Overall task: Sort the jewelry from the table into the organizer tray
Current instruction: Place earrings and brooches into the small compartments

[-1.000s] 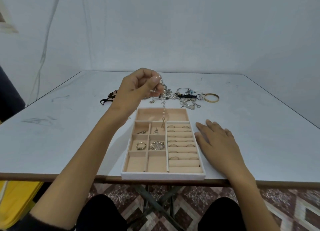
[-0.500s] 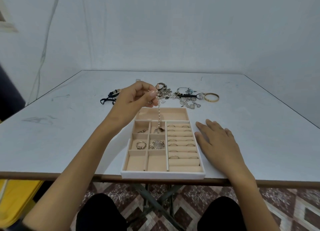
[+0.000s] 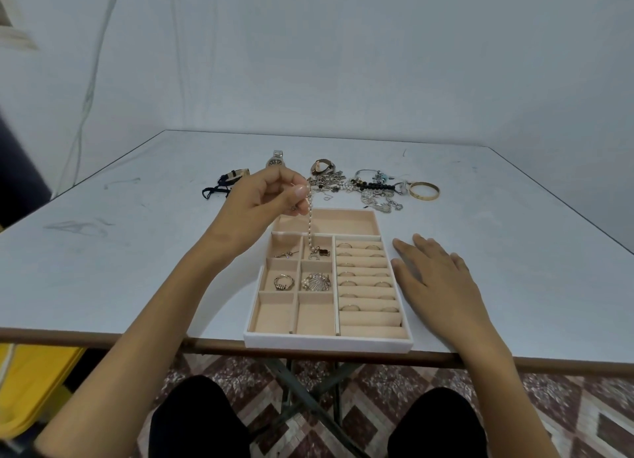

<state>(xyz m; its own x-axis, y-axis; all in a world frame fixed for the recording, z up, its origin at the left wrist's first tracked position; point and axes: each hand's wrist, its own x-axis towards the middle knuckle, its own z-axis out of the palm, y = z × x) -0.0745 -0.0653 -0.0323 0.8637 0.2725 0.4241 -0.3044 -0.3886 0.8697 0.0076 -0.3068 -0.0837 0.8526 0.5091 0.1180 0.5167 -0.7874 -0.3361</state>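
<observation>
A beige organizer tray lies at the table's near edge. My left hand pinches a beaded chain above the tray's back left. The chain hangs straight down, and its lower end with small charms lies in the second small compartment of the top row. My right hand rests flat on the table, touching the tray's right side. Other small compartments hold a pin, a ring and a shell brooch. Several rings sit in the ring rolls. A pile of loose jewelry lies behind the tray.
Behind the tray the white table also carries a gold bangle, a metal watch, a strap watch and dark cord bracelets. My knees show below the table edge. A yellow object stands at lower left.
My left hand moved down and slightly left with the chain, lowering its end from above the tray into a small top-row compartment. My right hand has not moved.
</observation>
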